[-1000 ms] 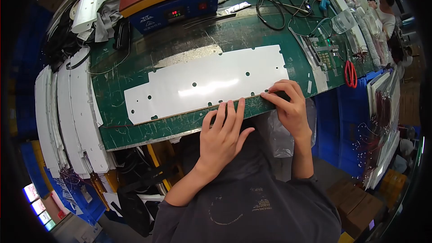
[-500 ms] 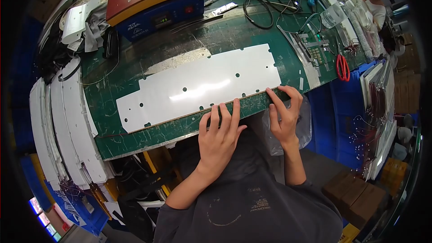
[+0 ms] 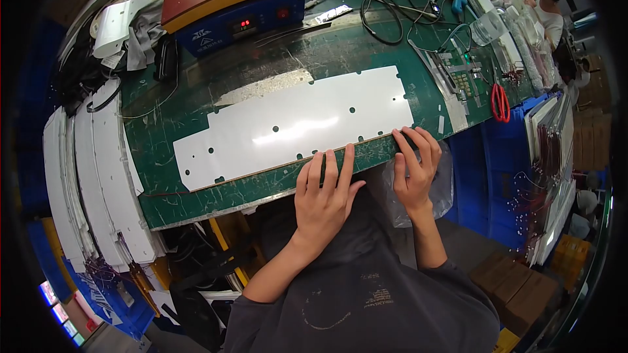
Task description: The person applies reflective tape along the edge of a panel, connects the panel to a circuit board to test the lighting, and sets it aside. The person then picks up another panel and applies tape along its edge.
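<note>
Where white panel (image 3: 304, 124) lies, scissors (image 3: 500, 102) right, blue machine (image 3: 229, 30) behind

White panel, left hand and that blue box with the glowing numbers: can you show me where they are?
White panel (image 3: 301, 121): head view, middle of its top face.
Left hand (image 3: 320, 197): head view, back of the hand.
Blue box (image 3: 269, 19): head view, its front face.

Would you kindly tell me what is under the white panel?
Green tabletop shows around the white panel, with a pale patch along its far edge; whatever lies beneath is hidden.
</note>
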